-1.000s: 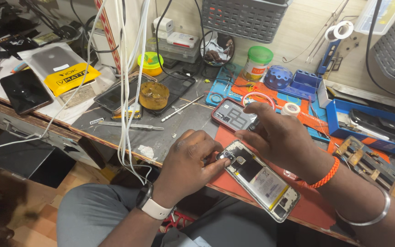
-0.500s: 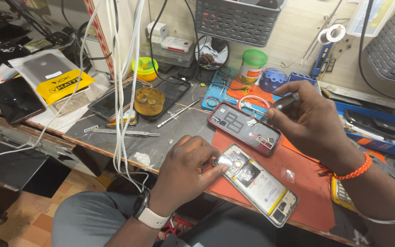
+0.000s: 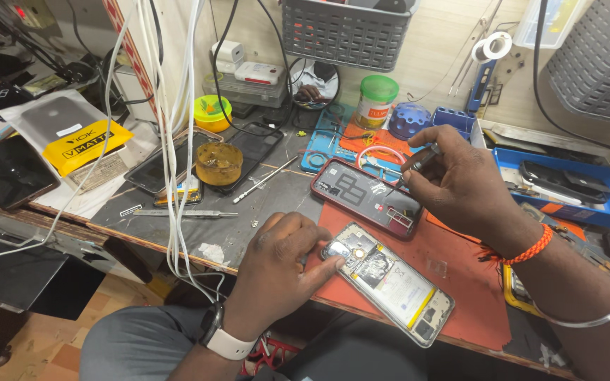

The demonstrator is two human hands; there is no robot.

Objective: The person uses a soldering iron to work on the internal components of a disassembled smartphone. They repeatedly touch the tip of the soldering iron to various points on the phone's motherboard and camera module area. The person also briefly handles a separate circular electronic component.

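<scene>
- Two bare hands work over an opened phone that lies slantwise on a red mat at the near bench edge.
- Its back is off: a pale, flat battery with a yellow stripe, a shiny metal shield and a round camera ring show inside a thin rectangular frame.
- Left hand, a white-strapped watch on the wrist, rests on the bench edge with fingers curled together; its thumb and forefinger press on the phone's top corner.
- Right hand, with an orange cord and a metal bangle at the wrist, is raised above the mat; its fingers are pinched on a slim dark tool, tip pointing down-left.
- Just under that tool lies a second phone back, dark with a red rim and rounded corners, apart from the open phone.
- Left of the mat, the bench wears a grey, scuffed sheet; on it lie steel tweezers, a thin screwdriver and a round amber tub.
- White cables hang down in front of the bench.
- Behind stand a green-lidded jar, a blue tray and grey plastic baskets against a pale wall.
- Below the bench, wood flooring shows.
</scene>
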